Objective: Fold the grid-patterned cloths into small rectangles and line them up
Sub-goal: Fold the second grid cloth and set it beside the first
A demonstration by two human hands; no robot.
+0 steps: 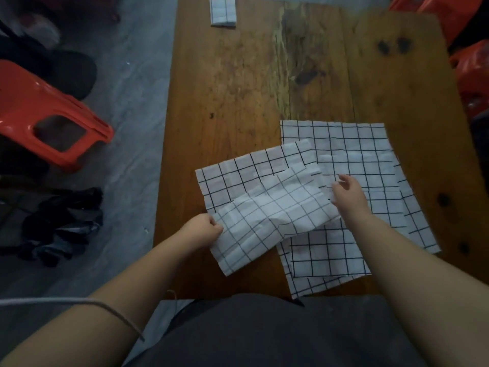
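Both hands pinch one grid cloth [264, 207] — left hand [205, 230] at its near corner, right hand [349, 194] opposite.

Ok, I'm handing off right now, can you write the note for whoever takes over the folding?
Left hand: pinching the near-left edge of the cloth being folded, which is partly lifted and doubled over.
Right hand: fingers on that cloth's right edge, where it overlaps the pile.
Pile of unfolded cloths: spread flat on the near-right part of the wooden table, several layers overlapping; exact count cannot be told.
Done: one folded rectangle lies at the far-left edge of the table.
Left: finish this fold down to a small rectangle, place it next to the finished one, then fold the rest of the pile.
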